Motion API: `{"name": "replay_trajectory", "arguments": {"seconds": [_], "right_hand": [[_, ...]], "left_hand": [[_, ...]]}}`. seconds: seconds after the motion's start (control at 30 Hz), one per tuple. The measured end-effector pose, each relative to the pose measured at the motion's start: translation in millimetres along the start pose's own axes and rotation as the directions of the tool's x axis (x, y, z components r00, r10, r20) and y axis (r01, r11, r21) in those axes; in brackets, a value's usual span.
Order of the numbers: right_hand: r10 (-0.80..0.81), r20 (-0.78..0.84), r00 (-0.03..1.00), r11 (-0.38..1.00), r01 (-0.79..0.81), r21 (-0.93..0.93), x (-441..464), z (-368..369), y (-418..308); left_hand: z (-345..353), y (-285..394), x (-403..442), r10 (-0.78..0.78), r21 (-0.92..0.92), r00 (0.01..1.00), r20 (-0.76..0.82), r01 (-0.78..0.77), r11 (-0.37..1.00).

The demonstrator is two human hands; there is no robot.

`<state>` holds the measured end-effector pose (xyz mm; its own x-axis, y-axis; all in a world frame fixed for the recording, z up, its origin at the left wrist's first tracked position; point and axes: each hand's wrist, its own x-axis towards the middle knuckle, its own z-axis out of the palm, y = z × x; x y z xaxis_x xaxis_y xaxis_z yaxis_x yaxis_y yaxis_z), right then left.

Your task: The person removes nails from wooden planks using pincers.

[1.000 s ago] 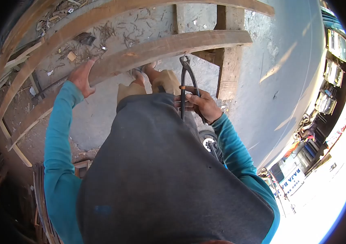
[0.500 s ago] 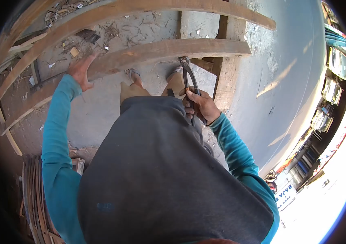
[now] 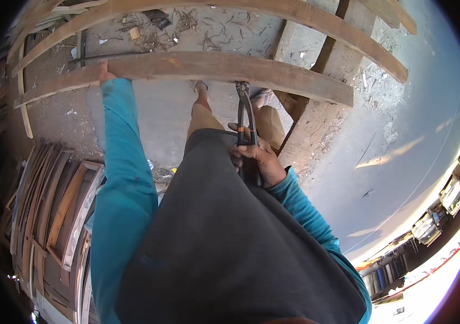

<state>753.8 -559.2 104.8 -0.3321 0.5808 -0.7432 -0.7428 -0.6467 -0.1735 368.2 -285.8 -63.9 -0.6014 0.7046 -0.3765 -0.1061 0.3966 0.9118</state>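
My right hand is closed round the handles of a pair of pincers. The dark jaws point away from me and meet the near edge of a long wooden beam; whether they bite on a nail is too small to tell. My left hand grips the same beam towards its left end, part of it laid over the wood and the other fingers hidden. Both sleeves are teal.
Another long plank runs beyond the beam. A thick timber lies crosswise beneath the right ends. Stacked wooden strips and frames stand at lower left. Debris litters the ground. Parked vehicles line the far right.
My left hand, spread above the beam before, now holds it. The view has turned, and the beam slopes down to the right. The pincers stay in my right hand with their jaws at the beam.
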Motion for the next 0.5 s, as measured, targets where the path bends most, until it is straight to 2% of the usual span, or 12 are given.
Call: {"name": "replay_trajectory", "arguments": {"seconds": [0.07, 0.1, 0.13, 0.2, 0.33, 0.5], "right_hand": [[0.067, -0.040, 0.997, 0.996, -0.064, 0.067, -5.2, 3.4, -0.4], [0.124, -0.080, 0.989, 0.984, -0.113, 0.135, -5.4, 5.1, -1.9], [0.129, -0.070, 0.989, 0.984, -0.119, 0.132, -5.5, 4.1, -2.7], [0.167, -0.065, 0.984, 0.980, -0.172, -0.095, -2.1, -1.3, -2.9], [0.259, -0.038, 0.965, 0.956, -0.262, -0.131, 3.5, -18.0, -1.8], [0.302, 0.067, 0.951, 0.947, -0.291, -0.137, 6.9, -36.3, -9.5]], "left_hand": [[-2.6, 4.6, 1.8, -0.294, -0.068, 0.956, -0.007, 0.293, 0.954], [-0.7, 7.2, 2.4, -0.287, -0.072, 0.958, -0.014, 0.286, 0.956], [0.9, 9.2, 2.7, -0.250, 0.008, 0.967, -0.058, 0.251, 0.968], [6.7, 9.6, 4.0, -0.168, 0.175, 0.976, -0.137, 0.191, 0.966], [-2.3, -16.1, 36.5, -0.070, 0.385, 0.967, -0.246, 0.163, 0.908], [-15.4, -17.4, 43.3, -0.015, 0.457, 0.992, -0.123, 0.070, 0.887]]}}
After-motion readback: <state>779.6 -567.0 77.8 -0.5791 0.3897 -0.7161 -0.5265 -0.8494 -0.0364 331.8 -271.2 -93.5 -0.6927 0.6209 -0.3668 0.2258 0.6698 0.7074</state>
